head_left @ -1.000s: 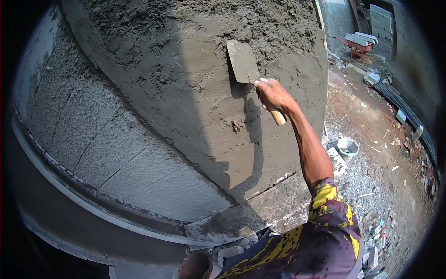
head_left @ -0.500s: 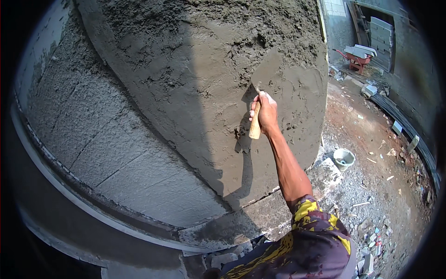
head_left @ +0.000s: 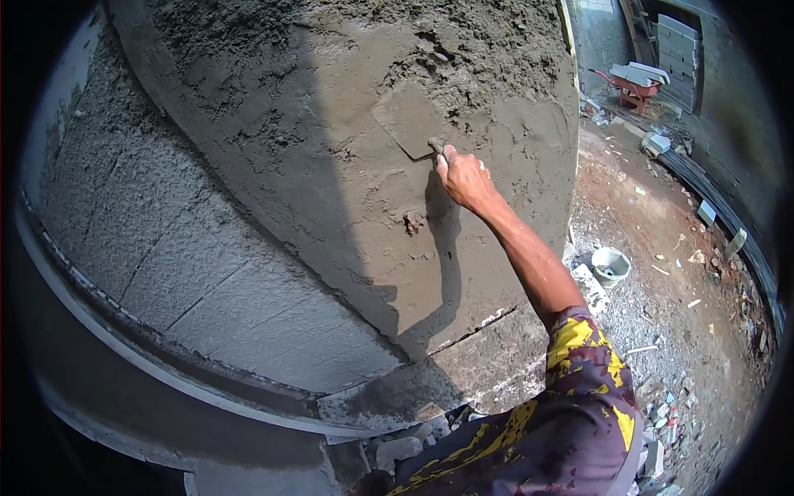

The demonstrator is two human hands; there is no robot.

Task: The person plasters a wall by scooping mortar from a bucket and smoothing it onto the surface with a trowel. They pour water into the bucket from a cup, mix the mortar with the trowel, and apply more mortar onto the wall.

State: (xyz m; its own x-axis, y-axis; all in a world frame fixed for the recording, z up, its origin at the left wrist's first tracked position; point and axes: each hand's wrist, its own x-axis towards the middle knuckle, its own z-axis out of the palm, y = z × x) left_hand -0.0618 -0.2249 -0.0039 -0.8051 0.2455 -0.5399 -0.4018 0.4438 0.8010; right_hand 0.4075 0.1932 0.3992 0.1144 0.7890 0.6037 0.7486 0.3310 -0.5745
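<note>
My right hand (head_left: 465, 178) is closed round the handle of a trowel (head_left: 408, 122), its arm stretched out from the lower right. The trowel's mortar-coated blade lies against the wet grey mortar (head_left: 364, 198) on the wall, pointing up and left. Around the blade the mortar is partly smoothed; above it the surface stays rough and lumpy. A small dark pit (head_left: 411, 224) shows in the mortar below the hand. The handle is mostly hidden by my fingers. My left hand is out of the picture.
To the left is a rough, paler wall section (head_left: 207, 248). A ledge (head_left: 488, 351) runs below the mortar. On the right, a white bucket (head_left: 610, 266) stands on gravel, with a red wheelbarrow (head_left: 635, 87), stacked blocks (head_left: 678, 58) and long dark rods (head_left: 719, 202) farther off.
My right hand has moved up and slightly left with the trowel. The blade has swung from pointing up and right to pointing up and left across the mortar.
</note>
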